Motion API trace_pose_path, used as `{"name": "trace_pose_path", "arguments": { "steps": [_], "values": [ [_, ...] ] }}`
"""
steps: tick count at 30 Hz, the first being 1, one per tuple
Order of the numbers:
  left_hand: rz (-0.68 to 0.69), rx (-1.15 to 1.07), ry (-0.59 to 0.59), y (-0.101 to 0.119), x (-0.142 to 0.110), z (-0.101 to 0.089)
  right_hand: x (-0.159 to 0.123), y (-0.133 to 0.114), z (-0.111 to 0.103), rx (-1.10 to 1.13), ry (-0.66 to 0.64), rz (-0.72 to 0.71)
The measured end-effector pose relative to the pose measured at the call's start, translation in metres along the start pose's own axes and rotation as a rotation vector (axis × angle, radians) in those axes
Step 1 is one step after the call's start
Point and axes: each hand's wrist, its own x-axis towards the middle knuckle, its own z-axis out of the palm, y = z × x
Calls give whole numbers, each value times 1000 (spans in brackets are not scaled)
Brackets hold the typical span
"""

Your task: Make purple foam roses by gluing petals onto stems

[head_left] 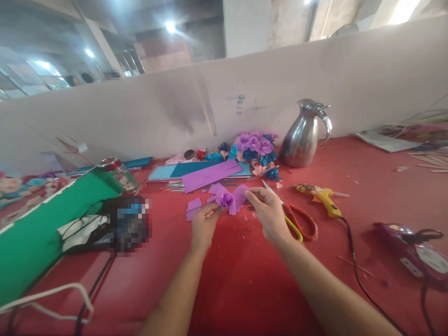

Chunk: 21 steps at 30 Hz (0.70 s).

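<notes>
The left hand [205, 226] has its thumb and fingertips closed low at the side of a purple flower [227, 200], probably gripping under it so that the curled front is left uncrushed and facing up. The right hand [269, 214] pinches the outer edge of a purple paper piece [240, 198] between thumb and fingers, with a narrow grip that seems meant to keep the thin sheet flat and unbent. The flower and the piece meet between the two hands, above the red table [217, 294]; whether they are joined or only touching, I cannot tell. Just behind the flower lie purple scraps [194, 208], and beyond them a purple strip [212, 176] rests across blue sheets [159, 172], likely kept there as paper within easy reach. The scissors [308, 228] lie just beside the right hand, partly hidden by it, and the glue gun [326, 201] sits farther to its right, both handy for that side. Past the grip, a heap of flowers [254, 143] stands against the wall, perhaps to be out of the working space, with a metal jug [301, 140] to the right of it.
</notes>
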Motion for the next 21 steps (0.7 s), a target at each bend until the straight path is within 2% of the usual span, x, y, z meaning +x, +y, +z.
{"name": "trace_pose_path", "arguments": {
  "steps": [4,9,21],
  "values": [
    [-111,-105,61,6,-1,4,1,2,0,-18,10,-3],
    [-187,-187,133,4,1,4,2,5,0,-21,19,-19],
    [-142,-221,124,-2,-2,11,2,13,0,-107,15,-54]
  ]
}}
